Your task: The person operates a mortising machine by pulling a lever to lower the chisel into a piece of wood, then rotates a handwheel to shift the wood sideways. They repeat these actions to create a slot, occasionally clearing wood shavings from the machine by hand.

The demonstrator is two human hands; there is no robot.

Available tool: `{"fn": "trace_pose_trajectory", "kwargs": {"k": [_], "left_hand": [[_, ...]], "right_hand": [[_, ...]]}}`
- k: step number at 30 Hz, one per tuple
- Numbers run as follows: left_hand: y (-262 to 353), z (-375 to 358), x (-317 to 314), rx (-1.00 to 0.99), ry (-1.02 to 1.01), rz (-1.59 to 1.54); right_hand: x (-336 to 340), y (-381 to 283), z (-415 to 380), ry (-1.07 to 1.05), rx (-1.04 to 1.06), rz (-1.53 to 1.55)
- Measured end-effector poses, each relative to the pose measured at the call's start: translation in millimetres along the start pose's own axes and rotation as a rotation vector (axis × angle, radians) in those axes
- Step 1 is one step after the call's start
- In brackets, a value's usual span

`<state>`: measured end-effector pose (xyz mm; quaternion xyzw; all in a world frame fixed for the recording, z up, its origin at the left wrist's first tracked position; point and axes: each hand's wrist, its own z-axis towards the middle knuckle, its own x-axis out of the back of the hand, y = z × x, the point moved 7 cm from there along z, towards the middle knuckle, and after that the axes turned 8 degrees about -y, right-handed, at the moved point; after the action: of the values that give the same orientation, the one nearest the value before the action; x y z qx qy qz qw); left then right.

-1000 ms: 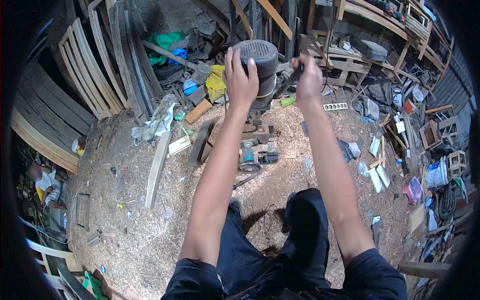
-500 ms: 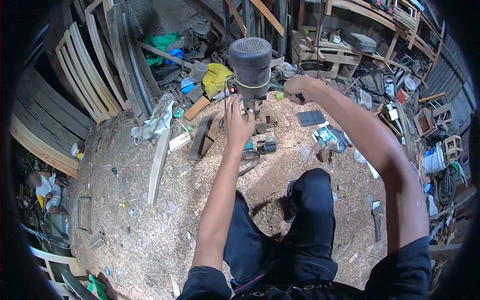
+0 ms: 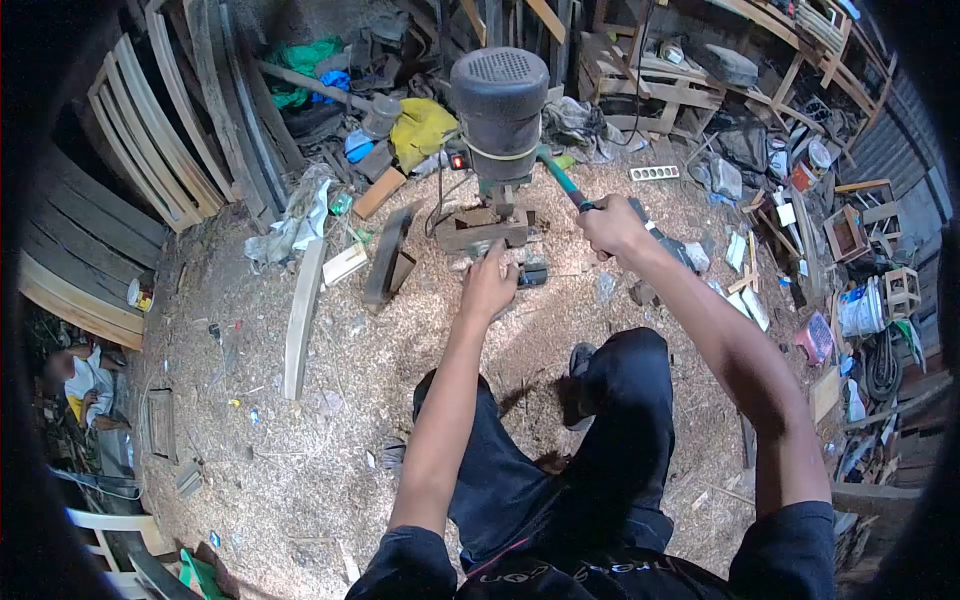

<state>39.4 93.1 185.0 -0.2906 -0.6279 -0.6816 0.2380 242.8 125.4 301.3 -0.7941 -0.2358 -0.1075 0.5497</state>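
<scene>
A dark machine with a round, vented motor housing (image 3: 498,100) stands in front of me, with a small red light at its left side. A green lever (image 3: 563,178) sticks out on its right, and my right hand (image 3: 612,226) is wrapped round the dark end of it. Under the machine lies a wooden piece (image 3: 480,237). My left hand (image 3: 490,283) is at the near side of this piece, fingers pointing forward and somewhat apart; whether the fingertips press on wood or metal is unclear.
Curved boards (image 3: 160,150) lean at the left. Loose wood (image 3: 303,320) lies on the shavings-covered floor. A power strip (image 3: 655,173) is right of the machine. Another person (image 3: 88,385) sits at far left. Stools (image 3: 901,293) and buckets stand at right.
My right hand has pulled the lever down and toward me. My left hand has moved lower, from beside the machine's head to the wooden piece. The view has shifted slightly.
</scene>
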Motion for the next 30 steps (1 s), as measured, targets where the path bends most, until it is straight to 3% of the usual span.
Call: {"fn": "trace_pose_trajectory", "kwargs": {"k": [4, 11, 14, 16, 18, 22, 25, 30], "left_hand": [[1, -11, -12, 0.135, -0.126, 0.041], [15, -10, -31, 0.097, -0.268, 0.115], [19, 5, -12, -0.112, 0.105, 0.079], [60, 7, 42, -0.223, 0.431, 0.085], [78, 32, 69, -0.297, 0.375, 0.302], [66, 79, 79, -0.273, 0.272, 0.438], [60, 83, 75, -0.267, 0.286, 0.468], [59, 88, 71, -0.228, 0.284, 0.444]], "right_hand": [[-8, 23, 2, 0.026, 0.067, -0.006], [-19, 48, -10, 0.011, 0.057, 0.092], [-15, 56, -1, 0.052, 0.005, 0.048], [-15, 55, 5, 0.030, -0.010, 0.067], [-17, 44, 9, -0.019, 0.044, 0.126], [-16, 44, 0, -0.002, -0.005, 0.023], [-23, 53, 1, 0.051, 0.061, 0.125], [-26, 56, -10, 0.031, -0.076, 0.130]]}}
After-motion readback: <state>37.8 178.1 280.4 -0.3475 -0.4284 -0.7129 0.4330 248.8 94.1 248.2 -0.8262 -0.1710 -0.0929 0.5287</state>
